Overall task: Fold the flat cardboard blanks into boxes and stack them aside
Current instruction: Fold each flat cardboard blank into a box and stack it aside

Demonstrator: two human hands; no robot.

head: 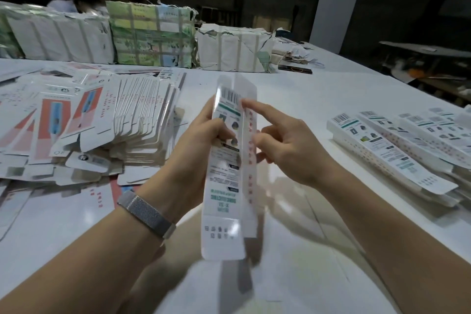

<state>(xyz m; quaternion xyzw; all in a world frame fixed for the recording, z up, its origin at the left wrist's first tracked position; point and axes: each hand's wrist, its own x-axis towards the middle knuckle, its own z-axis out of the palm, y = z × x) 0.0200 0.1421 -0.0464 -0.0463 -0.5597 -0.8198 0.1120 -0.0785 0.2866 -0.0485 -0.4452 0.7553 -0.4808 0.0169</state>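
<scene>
box (226, 168) is being held upright above the white table (305, 99); barcode at its top, green print unreadable | left hand (196, 150) is being curled around its left edge | right hand (285, 145) is being kept loose, index fingertip touching its side panel | flat blanks (107, 120) are being kept left; folded boxes (397, 145) right

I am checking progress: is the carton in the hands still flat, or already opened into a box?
Partly opened. The carton shows two panels meeting at an angle along one crease, and its end flaps stand unfolded. The left hand grips it.
</scene>
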